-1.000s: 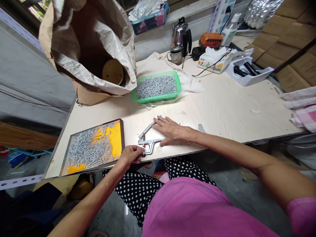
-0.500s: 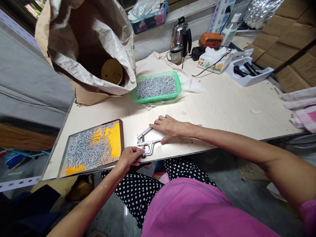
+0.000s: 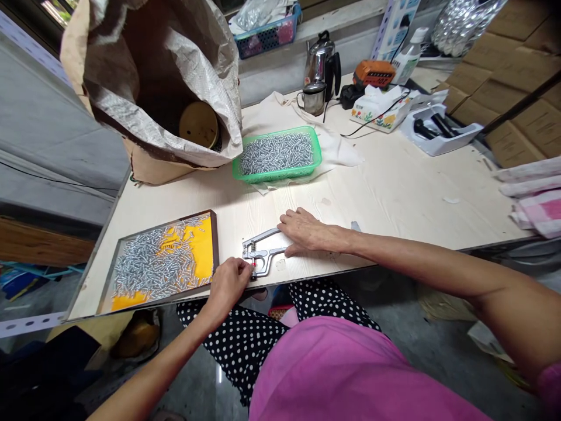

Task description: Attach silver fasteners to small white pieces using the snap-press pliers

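A pair of silver snap-fastener pliers (image 3: 262,254) lies at the front edge of the table, its jaw pointing left. My right hand (image 3: 307,229) is closed around its two handles at the right end. A spring and a small red part show near the jaw. At that jaw my left hand (image 3: 230,282) has thumb and fingers pinched together; whatever sits between the fingertips is too small to make out. Left of the pliers is a shallow tray (image 3: 214,237) with a yellow bottom, holding many small silver metal pins (image 3: 153,263).
A green basket (image 3: 280,176) full of similar metal pieces stands behind the pliers. The large open sack (image 3: 162,169) rises at back left. Further back are a kettle (image 3: 319,58), a metal mug (image 3: 314,99), an orange battery (image 3: 374,74), a tissue box (image 3: 372,114) and a white tray (image 3: 438,146).
My right hand has squeezed the pliers' handles closer together, the upper one now lying flatter. My left hand has turned slightly and stays at the jaw.
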`<state>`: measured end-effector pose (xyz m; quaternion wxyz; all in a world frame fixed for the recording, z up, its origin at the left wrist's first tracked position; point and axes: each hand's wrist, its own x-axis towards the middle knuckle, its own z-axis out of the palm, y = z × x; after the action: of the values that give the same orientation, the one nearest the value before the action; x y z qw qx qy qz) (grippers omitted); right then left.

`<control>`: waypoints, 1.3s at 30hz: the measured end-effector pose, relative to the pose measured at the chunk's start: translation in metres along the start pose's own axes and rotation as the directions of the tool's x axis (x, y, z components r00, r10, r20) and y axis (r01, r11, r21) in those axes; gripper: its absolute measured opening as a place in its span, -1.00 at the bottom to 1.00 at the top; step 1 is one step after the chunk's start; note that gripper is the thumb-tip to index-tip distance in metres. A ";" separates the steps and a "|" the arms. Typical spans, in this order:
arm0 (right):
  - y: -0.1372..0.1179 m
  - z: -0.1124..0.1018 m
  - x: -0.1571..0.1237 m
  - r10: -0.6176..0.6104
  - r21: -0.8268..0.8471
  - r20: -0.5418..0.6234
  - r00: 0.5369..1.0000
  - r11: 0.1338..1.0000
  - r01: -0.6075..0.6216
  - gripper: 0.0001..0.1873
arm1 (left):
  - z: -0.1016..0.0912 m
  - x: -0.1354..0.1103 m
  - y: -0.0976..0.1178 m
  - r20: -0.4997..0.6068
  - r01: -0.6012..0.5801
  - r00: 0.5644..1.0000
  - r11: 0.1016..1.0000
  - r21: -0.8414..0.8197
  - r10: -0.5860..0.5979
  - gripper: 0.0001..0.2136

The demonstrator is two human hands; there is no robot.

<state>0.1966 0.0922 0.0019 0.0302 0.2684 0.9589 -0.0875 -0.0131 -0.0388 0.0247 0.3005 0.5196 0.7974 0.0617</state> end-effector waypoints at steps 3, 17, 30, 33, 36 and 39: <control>-0.008 -0.007 -0.004 -0.016 0.017 0.010 1.000 1.000 0.016 -0.57 | 0.005 -0.004 0.012 -0.117 -0.341 0.906 0.867 0.364 0.406 -0.81; 0.004 0.002 -0.027 0.038 0.105 -0.020 0.999 0.994 -0.036 -0.64 | 0.029 0.050 0.041 0.138 -0.672 0.686 0.550 0.496 0.714 -0.57; 0.015 0.014 -0.024 0.045 0.139 -0.131 0.990 0.990 -0.026 -0.56 | 0.056 0.037 0.035 -0.124 -0.592 0.683 0.645 0.483 0.720 -0.60; 0.027 0.008 -0.022 0.020 0.128 -0.050 0.999 0.992 -0.014 -0.36 | 0.079 0.017 0.029 -0.200 -0.642 0.616 0.633 0.433 0.762 -0.51; 0.036 0.009 -0.016 0.037 0.125 -0.067 0.997 0.992 -0.029 -0.61 | 0.096 0.001 0.025 -0.171 -0.695 0.599 0.614 0.374 0.782 -0.46; 0.041 0.009 -0.004 0.107 0.076 -0.118 0.987 0.992 -0.099 -0.82 | 0.099 -0.006 0.025 -0.125 -0.709 0.625 0.627 0.321 0.771 -0.52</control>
<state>0.2212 0.1228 -0.0123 -0.0331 0.3233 0.9401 -0.1028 0.0620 -0.0539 -0.0425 0.0789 0.8232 0.5423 0.1486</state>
